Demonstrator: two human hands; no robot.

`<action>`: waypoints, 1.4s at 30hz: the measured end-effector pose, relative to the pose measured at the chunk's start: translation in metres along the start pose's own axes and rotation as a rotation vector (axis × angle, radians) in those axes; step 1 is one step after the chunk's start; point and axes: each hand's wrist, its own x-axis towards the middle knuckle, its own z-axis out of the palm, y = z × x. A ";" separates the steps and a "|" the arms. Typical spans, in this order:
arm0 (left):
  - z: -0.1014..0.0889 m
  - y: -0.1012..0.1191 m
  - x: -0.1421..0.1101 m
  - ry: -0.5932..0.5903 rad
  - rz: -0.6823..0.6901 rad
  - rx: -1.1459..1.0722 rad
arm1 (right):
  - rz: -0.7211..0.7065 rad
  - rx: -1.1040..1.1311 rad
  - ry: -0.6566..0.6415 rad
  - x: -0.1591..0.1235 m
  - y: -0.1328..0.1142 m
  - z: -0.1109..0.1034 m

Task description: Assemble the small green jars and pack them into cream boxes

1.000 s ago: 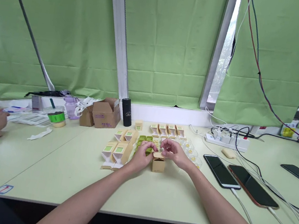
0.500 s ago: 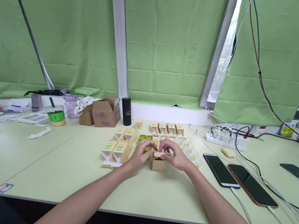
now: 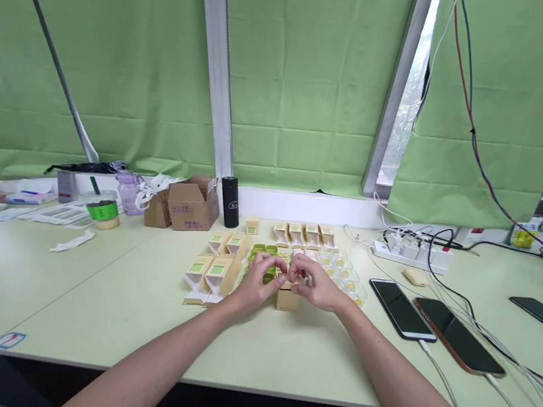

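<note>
A small tan cardboard box (image 3: 286,299) stands on the pale green table (image 3: 138,306) in front of me. My left hand (image 3: 257,282) and my right hand (image 3: 313,284) meet above its top, fingers curled and pinching at its flap. Just behind the hands lie green trays (image 3: 265,252) and clear cups with yellow pieces (image 3: 348,282). To the left of my left hand lie open folded cartons with green labels (image 3: 209,274).
A row of small cartons (image 3: 305,234) and a black cylinder (image 3: 229,202) stand near the window sill. Brown boxes (image 3: 191,206) and a green-banded cup (image 3: 103,211) are at the left. Two phones (image 3: 436,322), a power strip (image 3: 410,252) and cables lie at the right.
Both hands have closed in over the top of the small box and its flap is now under the fingers. Another person's hand at the far left edge has gone from view.
</note>
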 end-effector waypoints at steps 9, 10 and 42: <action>0.000 0.000 0.000 0.009 0.003 -0.003 | -0.020 -0.022 -0.022 0.000 0.004 0.000; 0.000 -0.001 0.000 0.009 0.002 -0.001 | -0.024 -0.015 -0.024 0.000 0.003 -0.001; 0.001 -0.005 -0.001 -0.003 0.011 0.015 | -0.093 -0.034 0.133 0.000 0.002 0.000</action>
